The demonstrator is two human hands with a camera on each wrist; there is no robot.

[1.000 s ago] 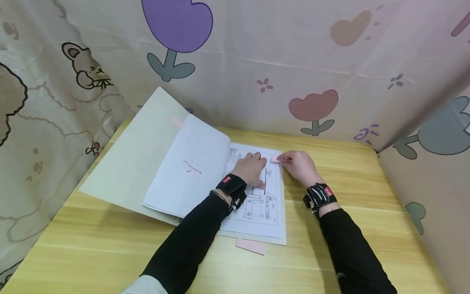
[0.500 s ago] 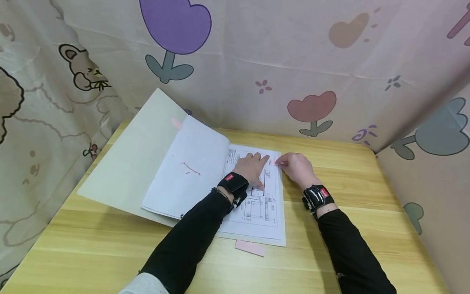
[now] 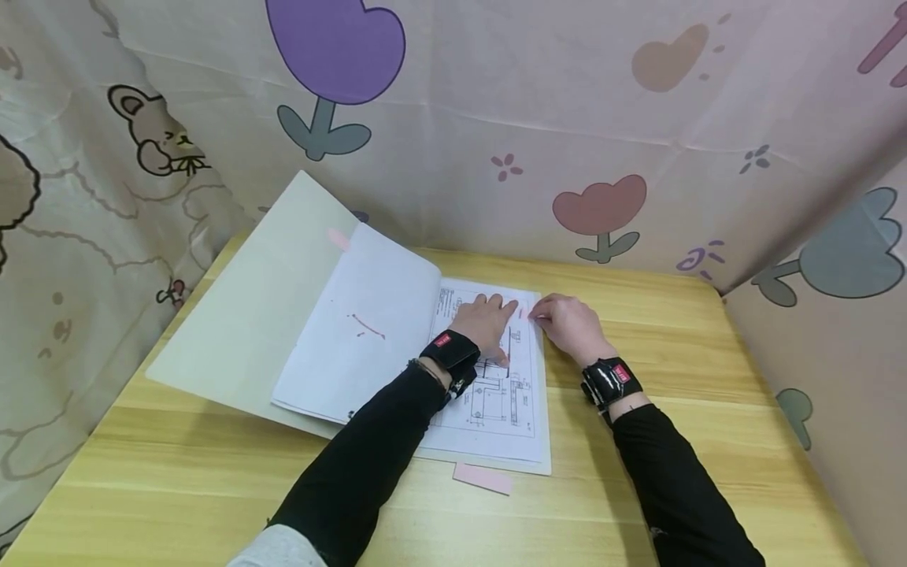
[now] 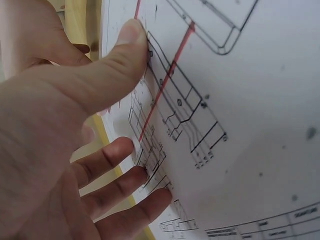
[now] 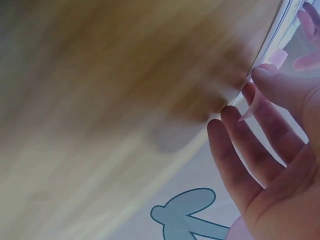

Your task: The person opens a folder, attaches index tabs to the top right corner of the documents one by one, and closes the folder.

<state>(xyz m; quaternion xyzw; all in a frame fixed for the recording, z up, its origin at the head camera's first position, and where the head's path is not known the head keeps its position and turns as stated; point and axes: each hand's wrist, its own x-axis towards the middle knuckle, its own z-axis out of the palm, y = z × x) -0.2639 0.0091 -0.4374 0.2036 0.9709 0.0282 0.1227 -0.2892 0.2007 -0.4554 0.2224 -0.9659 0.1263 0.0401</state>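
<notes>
Pink sticky tab (image 5: 278,58), pinched by right hand (image 3: 570,323); likely light, limp, easily creased; best held at edge. Drawing sheet (image 3: 489,405), beneath left hand (image 3: 483,327), fingers extended.

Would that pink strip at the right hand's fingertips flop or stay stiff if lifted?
Probably floppy: the pink strip has a curved loose end by the right hand. Likely very light, as it looks thin and narrow. It might also cling, since its other end appears to lie flat on the page.

Flowered cloth (image 3: 453,102) behind wooden table (image 3: 659,339)
</notes>
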